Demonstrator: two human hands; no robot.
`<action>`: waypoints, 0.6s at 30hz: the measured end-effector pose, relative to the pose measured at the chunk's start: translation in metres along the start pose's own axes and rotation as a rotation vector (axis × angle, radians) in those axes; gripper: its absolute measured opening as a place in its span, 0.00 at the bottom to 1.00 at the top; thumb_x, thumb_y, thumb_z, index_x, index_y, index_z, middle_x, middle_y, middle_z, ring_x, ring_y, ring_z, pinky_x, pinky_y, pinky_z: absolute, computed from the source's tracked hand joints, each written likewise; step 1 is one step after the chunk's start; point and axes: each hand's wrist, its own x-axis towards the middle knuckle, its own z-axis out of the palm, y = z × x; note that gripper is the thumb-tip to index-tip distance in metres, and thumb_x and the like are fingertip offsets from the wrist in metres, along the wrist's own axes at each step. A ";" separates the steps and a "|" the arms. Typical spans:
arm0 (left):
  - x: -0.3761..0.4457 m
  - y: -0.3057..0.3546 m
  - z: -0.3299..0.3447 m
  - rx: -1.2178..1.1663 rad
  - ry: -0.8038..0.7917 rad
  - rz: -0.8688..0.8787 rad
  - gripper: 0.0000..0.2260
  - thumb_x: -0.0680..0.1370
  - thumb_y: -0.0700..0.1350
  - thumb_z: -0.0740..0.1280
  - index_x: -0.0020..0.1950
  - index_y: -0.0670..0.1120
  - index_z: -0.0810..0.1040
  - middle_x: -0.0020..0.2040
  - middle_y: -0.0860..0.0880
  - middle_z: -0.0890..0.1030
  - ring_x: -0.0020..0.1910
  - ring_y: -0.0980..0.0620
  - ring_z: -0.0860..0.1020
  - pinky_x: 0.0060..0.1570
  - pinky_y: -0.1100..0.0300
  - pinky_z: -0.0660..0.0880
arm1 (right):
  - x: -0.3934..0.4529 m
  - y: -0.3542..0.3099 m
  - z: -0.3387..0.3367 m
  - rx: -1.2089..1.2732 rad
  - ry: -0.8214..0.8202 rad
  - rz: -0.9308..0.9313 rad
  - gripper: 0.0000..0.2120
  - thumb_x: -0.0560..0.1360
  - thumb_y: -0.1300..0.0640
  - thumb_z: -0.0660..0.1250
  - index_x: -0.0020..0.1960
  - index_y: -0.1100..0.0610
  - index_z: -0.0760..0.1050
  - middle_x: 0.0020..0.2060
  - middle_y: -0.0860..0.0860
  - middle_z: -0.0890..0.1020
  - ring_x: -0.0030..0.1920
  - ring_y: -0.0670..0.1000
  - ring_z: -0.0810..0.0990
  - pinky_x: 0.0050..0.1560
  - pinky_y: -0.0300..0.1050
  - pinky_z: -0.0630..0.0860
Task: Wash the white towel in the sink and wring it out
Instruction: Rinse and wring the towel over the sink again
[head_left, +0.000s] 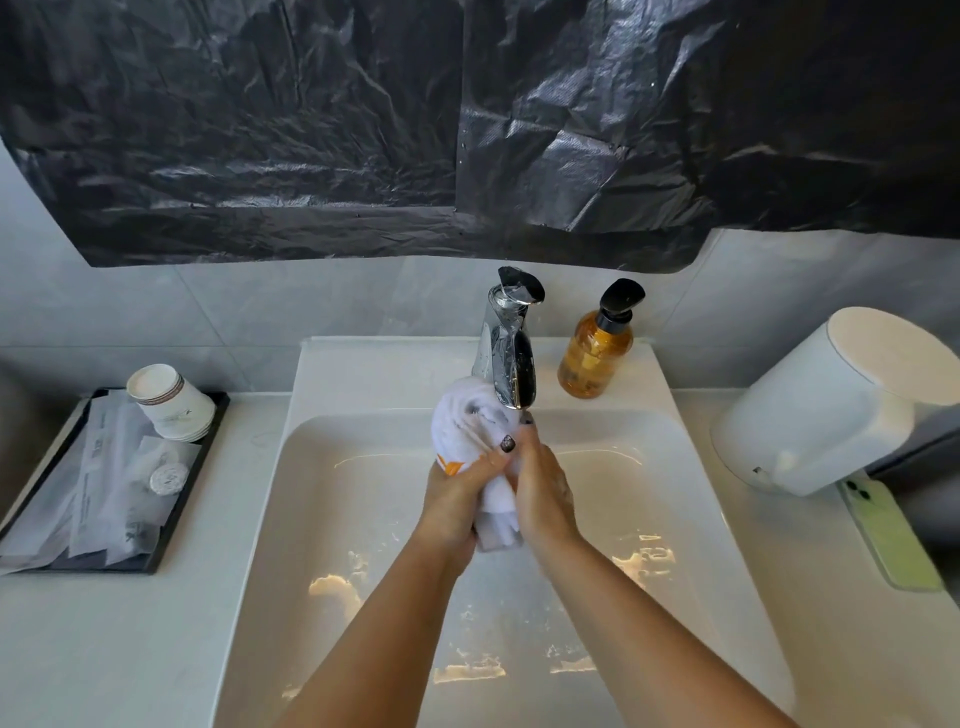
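Note:
The white towel (465, 423) is bunched into a wet wad over the white sink (363, 519), right under the spout of the chrome tap (506, 358). An orange mark shows on its lower left side. My left hand (457, 493) grips the towel from the left, thumb curled across its front. My right hand (540, 488) clasps it from the right, fingers reaching up toward the spout. A short end of towel hangs below both hands. Water lies in the basin.
An amber soap pump bottle (595, 353) stands right of the tap. On the left counter a black tray (171, 519) holds paper cups (169, 400) and wrapped sachets. A white dispenser (831, 400) and a green phone (891, 535) sit at the right. Black plastic sheeting (467, 130) covers the wall above.

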 end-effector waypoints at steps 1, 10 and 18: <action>0.001 -0.003 0.005 -0.019 0.052 -0.004 0.17 0.66 0.42 0.76 0.54 0.42 0.83 0.47 0.41 0.86 0.46 0.44 0.85 0.42 0.55 0.80 | -0.002 -0.004 0.002 -0.018 0.063 0.011 0.20 0.80 0.36 0.49 0.49 0.43 0.76 0.50 0.46 0.80 0.57 0.52 0.77 0.57 0.49 0.71; 0.007 -0.001 0.013 -0.115 0.152 -0.156 0.20 0.60 0.53 0.75 0.46 0.43 0.83 0.40 0.42 0.82 0.39 0.43 0.81 0.35 0.56 0.75 | 0.010 -0.008 -0.009 -0.342 -0.072 -0.059 0.32 0.74 0.29 0.43 0.53 0.50 0.75 0.48 0.52 0.82 0.52 0.56 0.79 0.48 0.48 0.70; 0.001 0.013 0.004 -0.501 0.068 -0.120 0.14 0.77 0.50 0.63 0.39 0.39 0.78 0.31 0.42 0.75 0.29 0.43 0.74 0.28 0.58 0.71 | 0.014 -0.065 -0.049 -0.218 0.011 -0.305 0.25 0.75 0.59 0.66 0.71 0.56 0.66 0.65 0.54 0.74 0.63 0.55 0.74 0.61 0.49 0.71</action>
